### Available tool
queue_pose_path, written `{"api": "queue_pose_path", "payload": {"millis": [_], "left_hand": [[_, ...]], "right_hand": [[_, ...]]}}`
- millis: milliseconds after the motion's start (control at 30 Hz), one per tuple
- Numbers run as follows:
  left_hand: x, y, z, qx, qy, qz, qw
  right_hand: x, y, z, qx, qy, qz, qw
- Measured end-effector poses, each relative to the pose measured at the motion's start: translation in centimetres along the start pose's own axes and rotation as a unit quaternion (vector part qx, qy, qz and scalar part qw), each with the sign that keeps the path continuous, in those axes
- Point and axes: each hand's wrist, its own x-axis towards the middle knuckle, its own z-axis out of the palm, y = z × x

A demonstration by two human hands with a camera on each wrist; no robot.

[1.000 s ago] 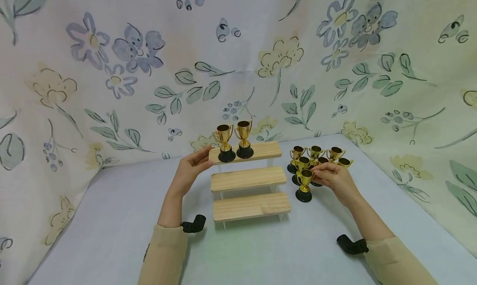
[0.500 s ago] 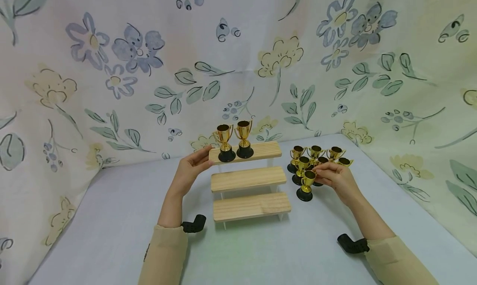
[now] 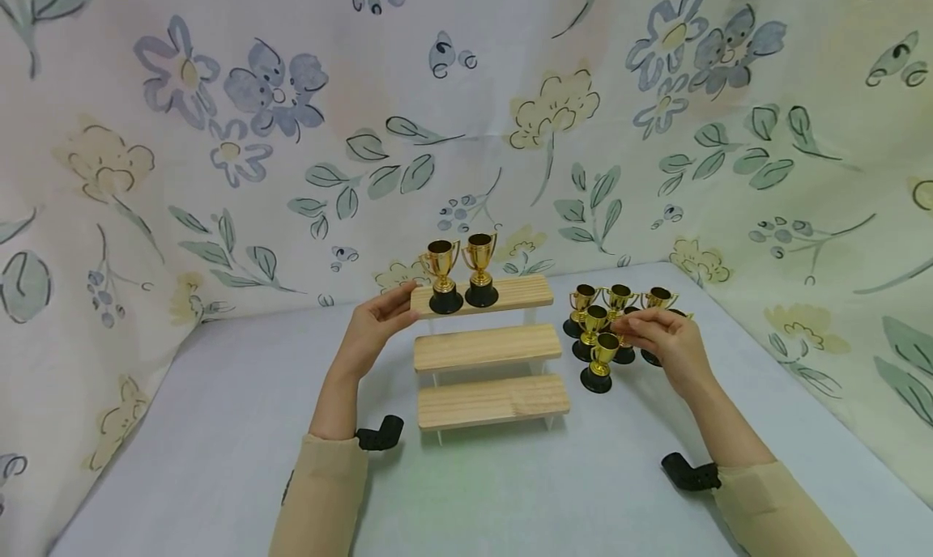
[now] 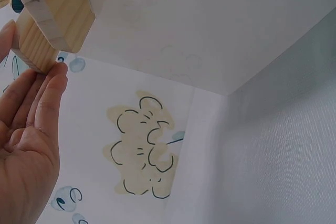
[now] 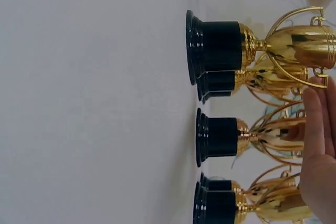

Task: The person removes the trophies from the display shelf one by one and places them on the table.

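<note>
My left hand [image 3: 370, 332] grips the left end of the top shelf [image 3: 521, 291] of a three-tier wooden display stand; in the left wrist view its thumb and fingers lie on either side of the board [image 4: 34, 43]. Two gold trophy cups, a left one [image 3: 441, 274] and a right one [image 3: 481, 269], stand upright on that shelf. My right hand [image 3: 666, 342] reaches over a group of similar cups, fingers fairly straight. Its fingertips are close to the handle of the front trophy [image 5: 220, 45], which stands upright on its black base; whether they touch is unclear.
The middle shelf [image 3: 487, 348] and bottom shelf [image 3: 492, 403] step down towards me. Several trophies [image 3: 583, 306] stand close together right of the stand, some partly behind my right hand. A floral cloth [image 3: 466, 95] hangs behind the white tabletop [image 3: 240, 411].
My right fingers have come off the front trophy's handle and shifted slightly up and back; the trophy itself stays standing. My left hand keeps its grip. The head view has tilted very slightly.
</note>
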Motion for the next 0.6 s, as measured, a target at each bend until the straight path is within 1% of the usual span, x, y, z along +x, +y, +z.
{"api": "queue_pose_path", "payload": {"millis": [267,400,600], "left_hand": [[0.1,0.1,0.0,-0.005,-0.003,0.000,1.0000],[0.0,0.3,0.0,-0.013,-0.004,0.000,0.9999],[0.0,0.2,0.0,-0.010,-0.003,-0.003,0.9999]], "right_hand": [[0.8,-1.3,1.2,0.047,0.046,-0.049,0.997],[1.5,-2.3,2.2,0.074,0.048,-0.069,0.994],[3.0,-4.0,4.7,0.067,0.031,-0.088,0.993]]}}
